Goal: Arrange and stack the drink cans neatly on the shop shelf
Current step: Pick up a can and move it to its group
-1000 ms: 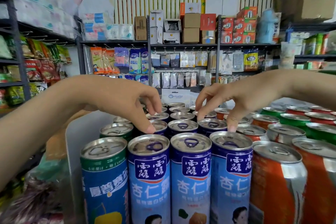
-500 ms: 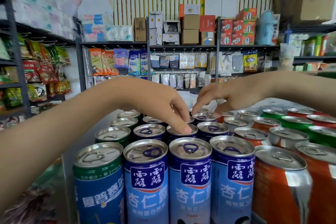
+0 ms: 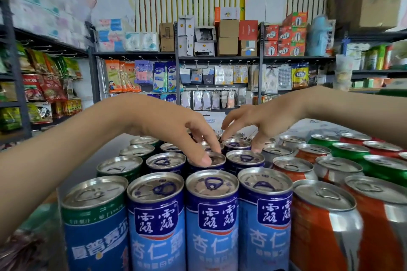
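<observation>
Blue slim aluminium drink cans (image 3: 211,215), standing upright in rows, frame centre, directly beneath the fingers (image 3: 209,138). Left hand (image 3: 174,127) is resting curled on a second-row lid (image 3: 217,157); right hand (image 3: 271,121) is straddling the lid behind (image 3: 236,143); grips cannot be told

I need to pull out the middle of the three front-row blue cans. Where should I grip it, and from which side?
Top rim, fingertips from straight above, I'd judge. The middle blue can stands upright, tight between the left blue can and right blue can; only lid and front are free.
</observation>
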